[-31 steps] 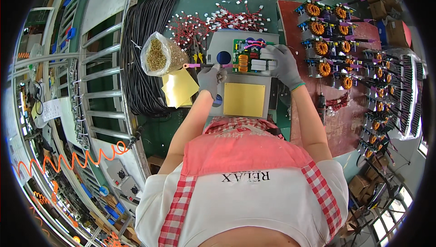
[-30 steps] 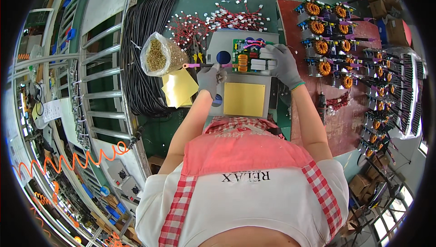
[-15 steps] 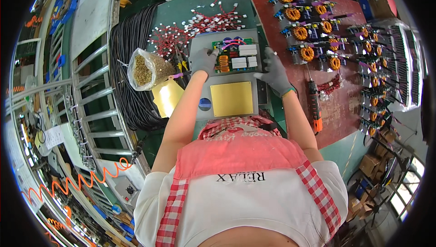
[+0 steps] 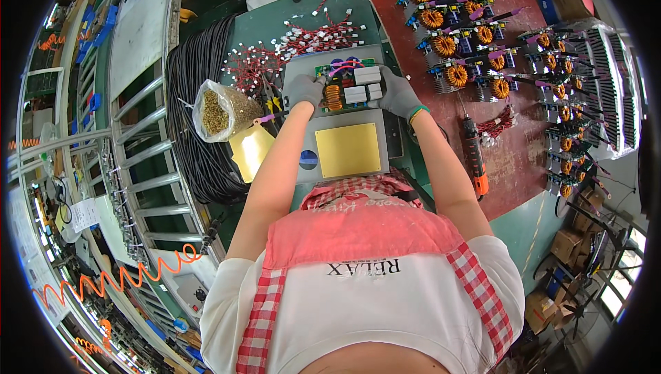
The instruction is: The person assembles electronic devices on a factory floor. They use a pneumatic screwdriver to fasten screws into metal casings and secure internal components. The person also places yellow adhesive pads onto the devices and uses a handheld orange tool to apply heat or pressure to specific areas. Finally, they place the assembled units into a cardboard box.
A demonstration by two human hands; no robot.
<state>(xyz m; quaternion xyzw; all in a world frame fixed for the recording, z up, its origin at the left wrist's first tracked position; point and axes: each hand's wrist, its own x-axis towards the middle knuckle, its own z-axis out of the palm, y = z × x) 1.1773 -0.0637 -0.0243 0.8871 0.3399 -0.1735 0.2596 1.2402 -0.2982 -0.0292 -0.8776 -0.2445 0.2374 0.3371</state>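
Between my gloved hands lies a green circuit board with an orange-wound coil, white blocks and pink wires. It rests over the far part of a grey metal panel. My left hand is closed at the board's left edge, with the thumb by the coil. At its right edge my right hand is closed too, fingers near the white blocks. The undersides of both grips are hidden. On the panel's near part sits a gold-coloured plate, beside a round hole with blue in it.
Red-and-white wire leads are heaped beyond the panel. A clear bag of small brass-coloured parts and a black cable coil are at left. At right, a screwdriver and several coil boards lie on a red-brown board.
My right hand has moved left from beside the panel and closed at the circuit board's right edge. My left hand stays at the left edge. The whole view has shifted slightly.
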